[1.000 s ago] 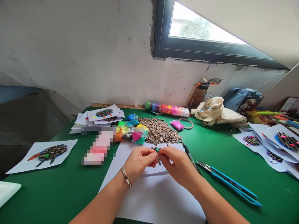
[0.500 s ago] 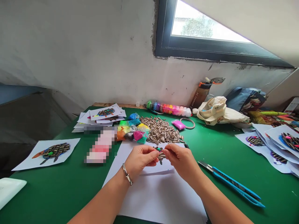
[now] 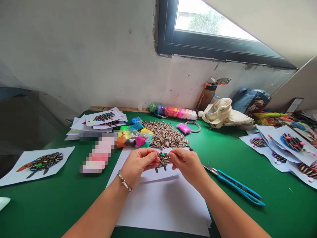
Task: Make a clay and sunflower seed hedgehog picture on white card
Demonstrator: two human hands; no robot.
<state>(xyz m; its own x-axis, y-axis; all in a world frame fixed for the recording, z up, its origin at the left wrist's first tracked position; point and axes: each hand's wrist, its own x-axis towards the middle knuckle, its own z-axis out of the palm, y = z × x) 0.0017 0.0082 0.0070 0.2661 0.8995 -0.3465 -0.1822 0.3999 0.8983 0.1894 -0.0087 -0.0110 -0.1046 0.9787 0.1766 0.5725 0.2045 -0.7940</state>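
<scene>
Both my hands hover over a small white card with a sunflower-seed picture on it, a dab of teal near its top and two dark legs below. My left hand, with a silver bracelet at the wrist, has thumb and index finger pinched together at the picture's left. On its right, my right hand is pinched in the same way. Whatever lies between the fingertips is too small or hidden to make out. Beneath the card lies a stack of white paper.
Behind the hands are a heap of sunflower seeds and bags of coloured clay. A blue utility knife lies at right. Seed-picture cards lie at left, with more cards at right. A bottle stands behind.
The view has shifted, so most things sit further left. My hands have moved slightly apart, and more of the seed picture shows between them.
</scene>
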